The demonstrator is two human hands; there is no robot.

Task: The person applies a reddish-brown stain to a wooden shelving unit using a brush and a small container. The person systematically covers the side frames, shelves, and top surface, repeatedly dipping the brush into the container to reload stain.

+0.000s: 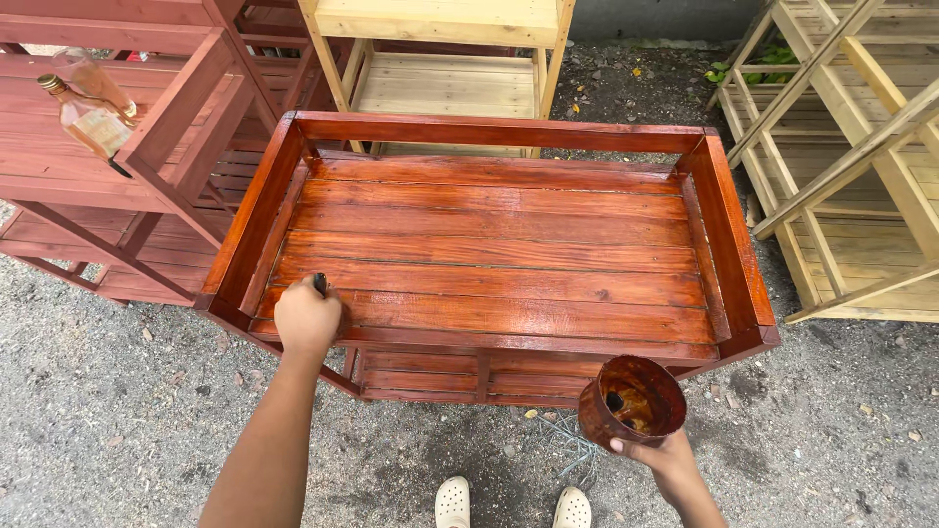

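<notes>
Left hand (307, 317) closed in a fist around a dark-tipped brush handle (320, 283), knuckles up, resting at the front left corner of the glossy red-brown slatted wooden shelf top (509, 249); only the dark end of the handle showing above the fingers, bristles hidden beneath the hand. Right hand (663, 458) low at the front right, fingers gripping from below a round stain-coated brown can (632, 401), tilted so its open mouth faces up and towards the camera; dark residue visible inside; can held off the shelf, just in front of its right front corner, over the gravel ground (117, 420). Shelf top wet-looking and shiny, boxed in by a raised red-brown wooden rail (499, 132) at back and sides; a lower slatted tier visible beneath the front edge. Pair of pale perforated clogs (511, 506) at bottom centre on the gravel. Left: another dark red stained rack (127, 196) with two clear glass bottles (88, 103) lying on it. Behind and to the right: unstained pale wooden racks (861, 166), well apart from both hands.
</notes>
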